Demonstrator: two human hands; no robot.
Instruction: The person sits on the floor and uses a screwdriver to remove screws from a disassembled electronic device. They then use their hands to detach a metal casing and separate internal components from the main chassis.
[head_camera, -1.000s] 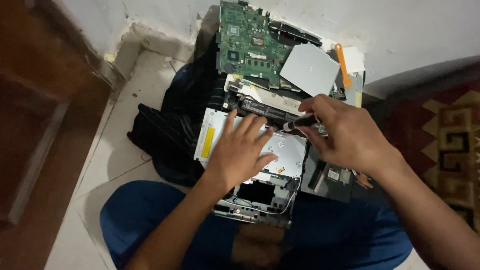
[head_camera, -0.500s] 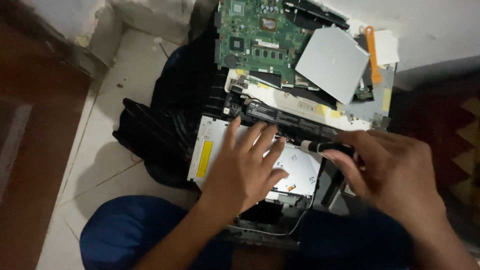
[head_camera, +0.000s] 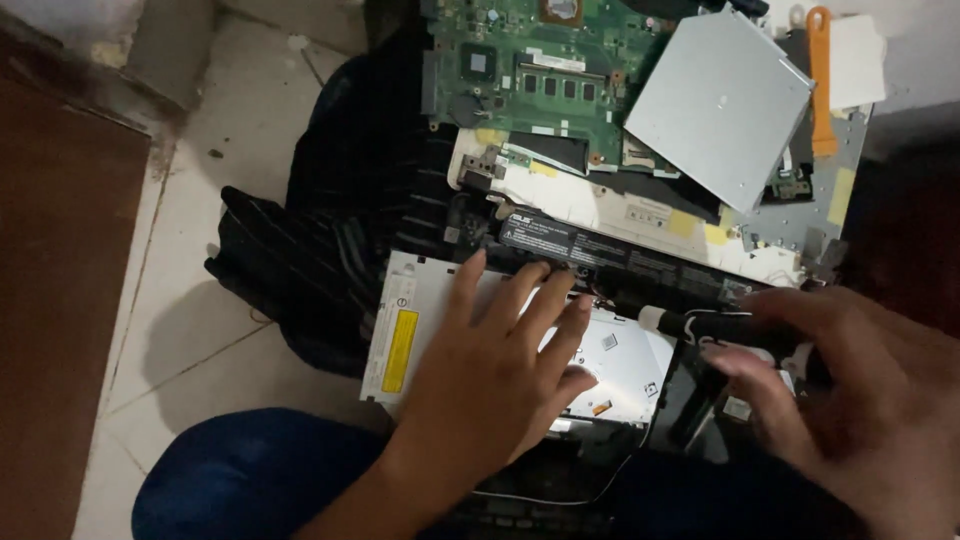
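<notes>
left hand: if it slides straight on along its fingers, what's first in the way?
Probably the long black battery bar: the left hand lies flat on the silver optical drive, fingertips almost at its edge. Height difference unclear.

Green circuit board (head_camera: 540, 90); silver drive (head_camera: 420, 330) (yellow label); orange pry tool (head_camera: 821, 80).

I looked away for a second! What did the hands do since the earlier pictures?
The right hand slid away to the right, taking its black screwdriver along; the tip now sits at the right end of the battery. The left hand stayed flat on the silver drive. The green board, metal plate and orange tool did not move.
</notes>
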